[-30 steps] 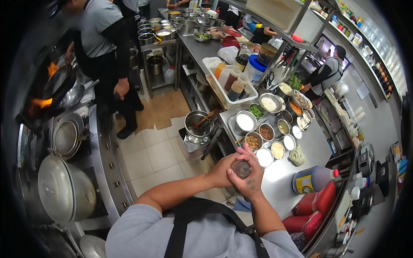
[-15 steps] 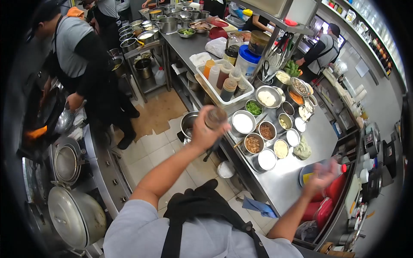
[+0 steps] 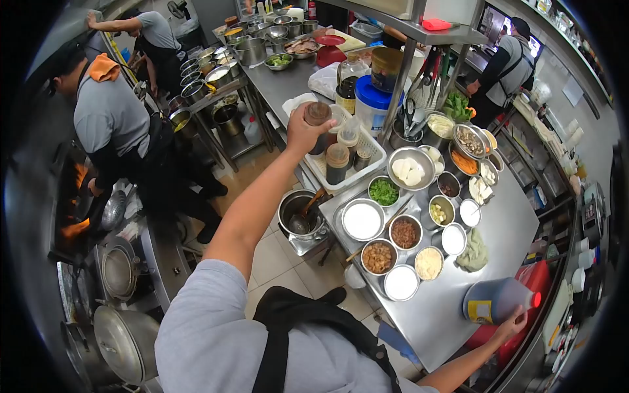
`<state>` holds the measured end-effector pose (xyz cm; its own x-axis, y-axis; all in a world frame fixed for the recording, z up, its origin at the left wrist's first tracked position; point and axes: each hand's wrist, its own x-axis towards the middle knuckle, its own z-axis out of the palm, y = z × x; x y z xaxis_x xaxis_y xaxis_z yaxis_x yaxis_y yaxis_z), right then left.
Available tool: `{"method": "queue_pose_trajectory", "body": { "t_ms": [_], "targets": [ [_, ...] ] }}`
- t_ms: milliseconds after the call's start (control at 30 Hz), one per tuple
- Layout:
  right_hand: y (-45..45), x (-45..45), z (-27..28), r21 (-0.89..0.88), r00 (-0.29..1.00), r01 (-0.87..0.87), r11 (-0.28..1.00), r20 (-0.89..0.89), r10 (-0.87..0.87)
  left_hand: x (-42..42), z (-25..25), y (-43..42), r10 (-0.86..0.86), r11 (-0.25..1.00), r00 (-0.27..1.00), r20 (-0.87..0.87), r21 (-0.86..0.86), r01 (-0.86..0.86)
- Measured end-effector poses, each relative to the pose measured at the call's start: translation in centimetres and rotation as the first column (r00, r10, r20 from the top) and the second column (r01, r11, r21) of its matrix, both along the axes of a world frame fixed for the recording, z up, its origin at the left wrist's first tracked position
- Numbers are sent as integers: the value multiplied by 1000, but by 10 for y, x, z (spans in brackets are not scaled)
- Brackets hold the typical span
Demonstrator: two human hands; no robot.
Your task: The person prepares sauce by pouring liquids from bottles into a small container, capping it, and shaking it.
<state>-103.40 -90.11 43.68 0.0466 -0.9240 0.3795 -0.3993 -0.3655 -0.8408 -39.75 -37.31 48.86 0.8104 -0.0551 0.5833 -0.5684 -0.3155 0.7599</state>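
My left hand (image 3: 304, 133) grips a dark sauce bottle (image 3: 318, 114) with a brownish cap, holding it over the near-left side of a white plastic basket (image 3: 359, 175). Other bottles stand in that basket, including a dark one (image 3: 337, 162) with a brown top. On the right, my right hand (image 3: 511, 325) has its fingers curled at the shoulder of a big plastic jug (image 3: 495, 298). Dark liquid fills the jug, which has a red cap (image 3: 536, 299) and a yellow label; it stands on the steel counter (image 3: 429, 321).
Metal containers of chopped greens (image 3: 383, 190), brown meat (image 3: 379, 256) and white contents (image 3: 363, 219) line the counter beside a green cloth (image 3: 472, 250). A pot with a ladle (image 3: 301, 219) sits low to the left. A co-worker (image 3: 118, 124) stands by flames at the stove.
My left hand has carried the sauce bottle forward to the basket. My right hand has come down onto the jug's shoulder. My view has shifted, and another person shows at the back left.
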Motion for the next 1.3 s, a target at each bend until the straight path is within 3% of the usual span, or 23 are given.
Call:
{"method": "queue_pose_trajectory", "body": {
  "t_ms": [33,100,133,200,300,333,400,500,600,700,733,867,1000,1067,1167,1300],
  "targets": [
    [6,10,3,-24,998,42,999,54,-41,0,-2,-3,64,995,996,65,68,-69],
    [-25,-3,-21,-255,986,91,963,160,-51,-12,-5,-8,179,956,963,200,196,-218],
    [-24,0,-11,-164,963,-40,986,257,82,-5,-20,-9,170,961,963,209,183,-210],
    [-6,12,19,-10,864,-326,945,403,303,-4,-33,-9,145,977,988,60,152,-153],
    [-51,-7,-1,138,836,-394,909,464,292,-6,-48,-5,120,989,989,-82,97,-112],
    [-39,4,4,111,801,-370,923,541,256,-2,-59,-3,121,990,987,-101,91,-112],
    [-31,16,8,108,837,-323,940,496,231,2,-73,4,127,980,986,-105,169,-108],
    [-34,23,9,149,943,-218,964,288,169,2,-86,5,128,978,983,-128,181,-104],
    [-44,30,9,185,995,-72,980,-55,83,3,-84,7,96,978,986,-132,199,-69],
    [-38,47,29,173,917,134,976,-395,-56,7,-85,6,63,985,991,-115,168,-43],
    [3,78,56,24,939,82,996,-337,-69,11,-87,6,58,984,993,-106,172,-39],
    [85,136,132,-240,955,131,962,-229,-187,11,-81,13,29,972,1000,-10,233,-26],
    [163,187,186,-450,980,109,886,-102,-173,16,-89,16,6,963,1000,0,271,-6],
    [206,217,205,-511,992,72,857,-56,-117,16,-85,22,-43,961,996,-81,269,63],
    [275,268,222,-550,1000,-15,835,-22,3,19,-85,33,-115,971,993,-22,209,117],
    [371,355,229,-547,981,-169,820,-11,195,36,-91,62,-302,951,951,-66,54,305]
  ]
}}
